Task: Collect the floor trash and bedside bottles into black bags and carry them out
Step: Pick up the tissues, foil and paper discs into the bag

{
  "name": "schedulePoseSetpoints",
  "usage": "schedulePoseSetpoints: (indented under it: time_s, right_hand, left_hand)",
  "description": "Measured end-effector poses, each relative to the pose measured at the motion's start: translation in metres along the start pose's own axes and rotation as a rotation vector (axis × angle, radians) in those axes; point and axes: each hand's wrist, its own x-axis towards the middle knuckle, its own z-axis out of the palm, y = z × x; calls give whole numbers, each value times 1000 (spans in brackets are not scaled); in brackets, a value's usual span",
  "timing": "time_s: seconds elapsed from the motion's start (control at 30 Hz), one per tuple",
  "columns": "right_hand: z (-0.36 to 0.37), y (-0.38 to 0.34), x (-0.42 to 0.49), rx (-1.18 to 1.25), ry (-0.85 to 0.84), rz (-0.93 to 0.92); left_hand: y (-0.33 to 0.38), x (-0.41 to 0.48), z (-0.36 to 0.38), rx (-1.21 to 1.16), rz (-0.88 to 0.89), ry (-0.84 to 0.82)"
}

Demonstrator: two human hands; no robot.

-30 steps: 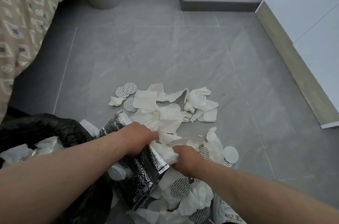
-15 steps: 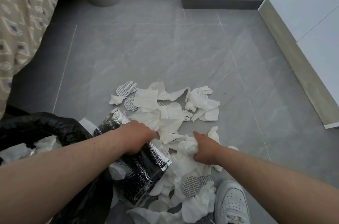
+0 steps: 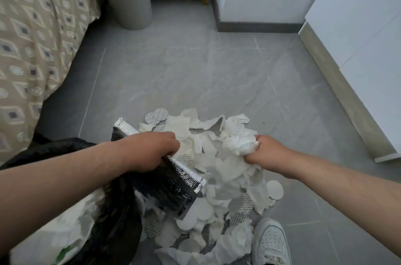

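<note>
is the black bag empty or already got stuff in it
Not empty: white tissue lies inside the open black bag.

The floor [image 3: 184, 74] is grey, marble-veined tile with thin pale grout lines. Near its front edge lies a loose heap of crumpled white tissues [image 3: 230, 169], mixed with printed foil discs [image 3: 159, 114] and a plain white round pad [image 3: 274, 190]. A black bag [image 3: 121, 221] sits on the tiles just left of the heap, and a white sneaker [image 3: 270, 241] stands touching its near right side. Well apart, at the far end beside the bed, stands a grey bin [image 3: 132, 4].
</note>
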Motion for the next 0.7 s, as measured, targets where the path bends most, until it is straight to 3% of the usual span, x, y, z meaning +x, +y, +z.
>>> schedulePoseSetpoints:
  time_s: [0.3,0.43,0.57,0.7]
  right_hand:
    - [-34,-87,-46,415,160,-28]
    - [-37,-133,-71,673,188,-32]
    - [-25,-170,-98,853,53,-77]
    - [1,-194,-112,822,-50,-94]
  left_hand:
    - [19,-88,-67,-563,-251,630]
    - [13,-142,-68,-1005,-318,846]
    - [-3,-204,-43,-1533,-327,1050]
    - [-25,-251,5,-1772,-448,1211]
